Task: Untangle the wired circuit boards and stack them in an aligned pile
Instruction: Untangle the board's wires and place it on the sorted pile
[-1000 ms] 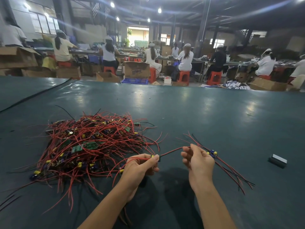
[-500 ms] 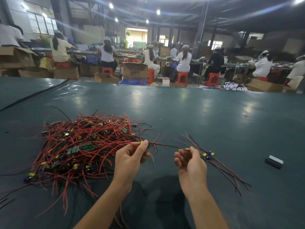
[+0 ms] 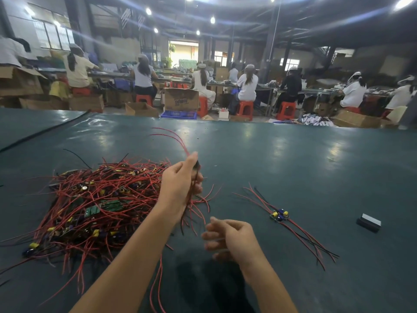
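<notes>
Untangling step: red wires are gripped aloft by the left hand beside the tangle at 9 o'clock, the right hand is blurred so its grip cannot be told, and a freeing pull toward the sorted boards at 3 o'clock is judged next.

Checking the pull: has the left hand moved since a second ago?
Yes. The left hand, gripping red wires, has gone up and farther out along the right edge of the tangled pile.

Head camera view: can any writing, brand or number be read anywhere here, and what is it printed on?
No text here can be quoted with confidence.
Cardboard box on the floor beyond the table: a blue printed word on its front, too blurred to read.
Circuit boards in the tangled pile: any markings are too small to read.
Dark block on the right of the table: no writing shows.
</notes>
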A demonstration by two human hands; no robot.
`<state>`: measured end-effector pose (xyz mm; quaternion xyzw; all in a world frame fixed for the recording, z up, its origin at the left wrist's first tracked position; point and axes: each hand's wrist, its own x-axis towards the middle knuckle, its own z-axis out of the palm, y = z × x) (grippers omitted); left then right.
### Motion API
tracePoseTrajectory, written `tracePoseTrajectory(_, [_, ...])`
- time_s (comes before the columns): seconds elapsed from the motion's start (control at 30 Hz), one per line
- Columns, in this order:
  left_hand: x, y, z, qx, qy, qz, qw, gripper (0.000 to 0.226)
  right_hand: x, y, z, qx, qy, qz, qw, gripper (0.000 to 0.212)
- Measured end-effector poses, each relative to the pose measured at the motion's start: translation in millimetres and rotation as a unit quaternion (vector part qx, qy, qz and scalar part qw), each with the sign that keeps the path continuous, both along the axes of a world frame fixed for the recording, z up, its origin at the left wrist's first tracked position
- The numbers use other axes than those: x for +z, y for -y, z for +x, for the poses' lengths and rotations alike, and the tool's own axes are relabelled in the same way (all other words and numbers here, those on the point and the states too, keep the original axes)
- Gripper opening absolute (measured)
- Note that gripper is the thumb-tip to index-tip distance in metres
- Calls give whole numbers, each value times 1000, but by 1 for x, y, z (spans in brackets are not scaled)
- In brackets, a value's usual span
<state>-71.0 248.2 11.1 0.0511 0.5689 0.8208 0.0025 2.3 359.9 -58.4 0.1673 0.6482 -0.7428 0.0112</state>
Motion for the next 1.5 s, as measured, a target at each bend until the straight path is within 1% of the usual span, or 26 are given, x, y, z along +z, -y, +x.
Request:
tracePoseTrajectory(0.03, [1,2,-3,-42,-16,-47,998,37,0,0,0,-20,-26,7,999,24])
tracePoseTrajectory(0.1, [-2,4,-8,-134,-45,-142,980,36,3,0,-2,-76,-99,-22,992,27])
tracePoseTrajectory(0.17, [-10,7,-8,-221,-45,-230,947,34,7,-2,-2,-110,-167,-45,979,39])
tracePoseTrajectory(0.23, [-19,9,-7,-284,-31,-291,913,35,8,-4,-2,-125,-194,-52,972,38])
tracePoseTrajectory(0.33, [-29,11,-4,-332,-37,-344,877,36,4,-7,-4,-128,-156,-57,978,27])
tracePoseTrajectory(0.4, [-32,12,0,-358,-38,-365,859,37,0,-10,-7,-117,-121,-82,982,20])
tracePoseTrajectory(0.43, [-33,13,1,-366,-38,-378,849,37,-2,-11,-8,-111,-105,-90,984,19])
tracePoseTrajectory(0.5, [-33,13,4,-373,-42,-411,831,37,-4,-12,-8,-104,-83,-73,989,18])
tracePoseTrajectory(0.6, [-32,19,4,-368,-57,-444,815,41,-4,-10,-9,-127,-88,-51,987,22])
tracePoseTrajectory(0.67, [-31,25,4,-372,-75,-454,806,32,-3,-11,-9,-159,-104,-68,980,23])
tracePoseTrajectory(0.73, [-32,32,3,-375,-78,-438,813,26,0,-14,-10,-194,-112,-107,969,21])
tracePoseTrajectory(0.77, [-34,35,3,-370,-72,-424,824,30,1,-15,-10,-209,-113,-131,963,20])
tracePoseTrajectory(0.87, [-39,43,2,-339,-44,-370,864,40,4,-18,-9,-229,-118,-205,944,18])
tracePoseTrajectory(0.97, [-46,50,4,-294,17,-285,912,35,6,-19,-8,-229,-122,-257,931,19])
tracePoseTrajectory(1.03, [-51,54,4,-271,75,-183,942,28,7,-20,-7,-226,-124,-288,922,19])
tracePoseTrajectory(1.07, [-54,56,6,-263,105,-114,952,26,8,-20,-6,-227,-126,-305,916,19])
tracePoseTrajectory(1.1, [-57,57,7,-261,134,-31,955,31,9,-20,-6,-228,-129,-324,909,19])
tracePoseTrajectory(1.13, [-61,56,9,-270,162,54,948,41,9,-20,-5,-229,-133,-342,902,18])
tracePoseTrajectory(1.17, [-64,54,13,-286,183,124,932,54,10,-20,-5,-230,-136,-356,896,17])
tracePoseTrajectory(1.2, [-67,49,17,-303,192,161,919,68,10,-19,-5,-230,-137,-367,891,17])
tracePoseTrajectory(1.23, [-71,41,23,-311,185,160,918,76,11,-18,-5,-230,-137,-374,888,17])
tracePoseTrajectory(1.27, [-75,29,28,-304,164,128,930,77,11,-15,-4,-227,-136,-376,888,17])
tracePoseTrajectory(1.33, [-80,4,38,-237,117,44,963,64,10,-6,-4,-216,-126,-357,900,16])
tracePoseTrajectory(1.37, [-82,-6,42,-196,100,25,975,57,9,-1,-3,-209,-119,-338,910,17])
tracePoseTrajectory(1.43, [-86,-14,44,-126,82,17,989,42,5,11,-2,-187,-110,-304,927,18])
tracePoseTrajectory(1.5, [-88,-10,43,-73,69,1,995,38,-1,21,-2,-164,-112,-261,945,20])
